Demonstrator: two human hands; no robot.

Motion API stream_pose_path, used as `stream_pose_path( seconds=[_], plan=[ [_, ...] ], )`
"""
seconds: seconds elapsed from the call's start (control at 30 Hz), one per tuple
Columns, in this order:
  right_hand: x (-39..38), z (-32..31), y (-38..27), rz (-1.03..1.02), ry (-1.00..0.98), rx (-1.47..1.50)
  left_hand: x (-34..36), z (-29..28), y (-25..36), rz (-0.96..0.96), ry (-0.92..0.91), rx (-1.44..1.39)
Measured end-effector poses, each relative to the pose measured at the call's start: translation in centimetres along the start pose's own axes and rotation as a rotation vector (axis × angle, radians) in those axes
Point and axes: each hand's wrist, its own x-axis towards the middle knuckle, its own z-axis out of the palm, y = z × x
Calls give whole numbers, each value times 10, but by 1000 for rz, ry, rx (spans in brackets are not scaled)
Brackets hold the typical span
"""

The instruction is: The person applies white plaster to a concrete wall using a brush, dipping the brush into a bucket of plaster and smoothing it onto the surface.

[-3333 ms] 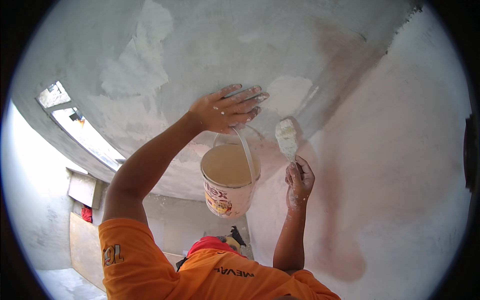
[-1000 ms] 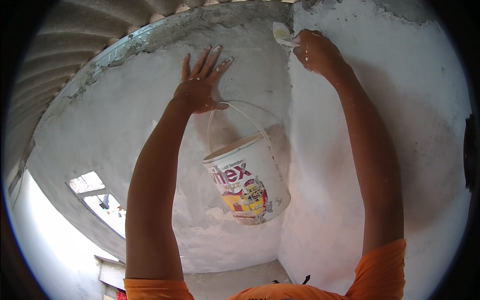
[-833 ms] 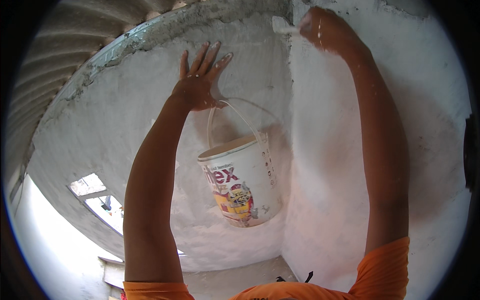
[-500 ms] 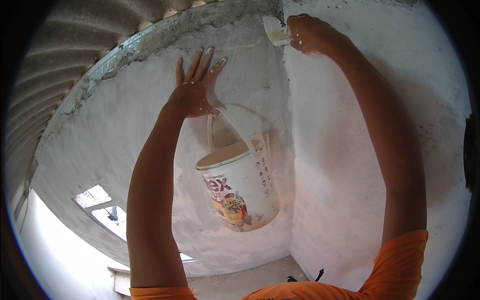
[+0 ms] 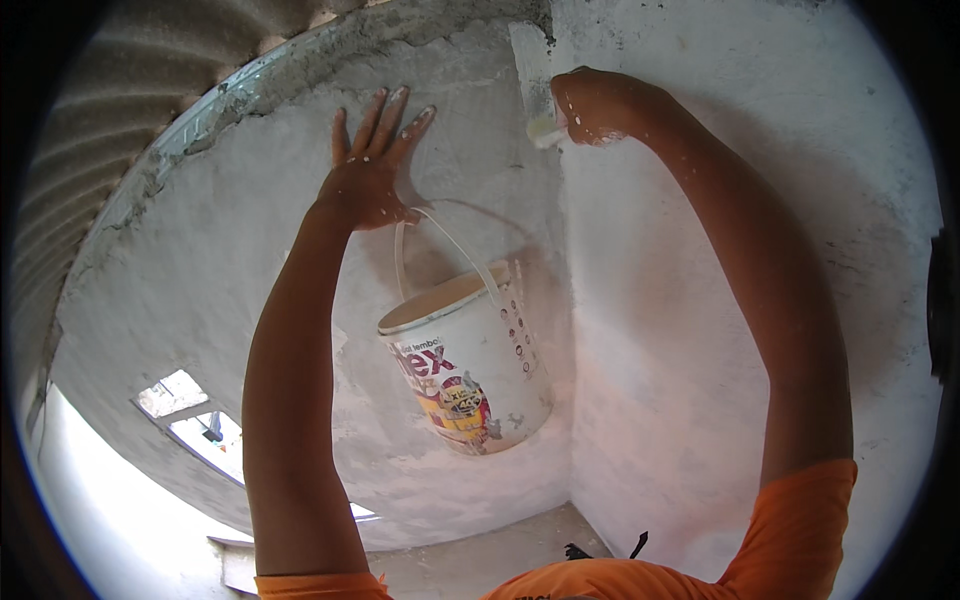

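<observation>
My left hand (image 5: 368,185) lies flat on the grey wall (image 5: 250,220) with its fingers spread. From the heel of that hand, by the wrist, hangs a white plastic bucket (image 5: 500,385) on its pale handle (image 5: 455,240); how the handle is hooked is partly hidden. The bucket is tilted, has a colourful worn label, and its contents do not show. Up at the wall corner, my right hand (image 5: 605,105) is closed around a paintbrush (image 5: 546,132), whose pale bristles point left. A whitish streak (image 5: 530,65) runs along the corner just above the brush.
A whiter wall (image 5: 680,300) meets the grey one at the corner on the right. Corrugated roofing (image 5: 130,120) slopes over the upper left, above a rough wall edge (image 5: 240,110). Small openings (image 5: 172,393) pierce the grey wall at lower left.
My right hand has moved down along the corner with the brush, and a whitish streak shows above it. My left hand stays flat on the wall; the view has shifted slightly.
</observation>
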Motion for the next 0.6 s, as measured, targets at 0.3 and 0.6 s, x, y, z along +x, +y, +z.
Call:
stream_pose_path(
  seconds=[0.3,0.6],
  plan=[
    [62,-9,82,-142,259,-225,3,-5,6,-2,8,10],
    [-17,55,-14,173,281,84,0,-4,9,-42,-30,41]
  ],
)
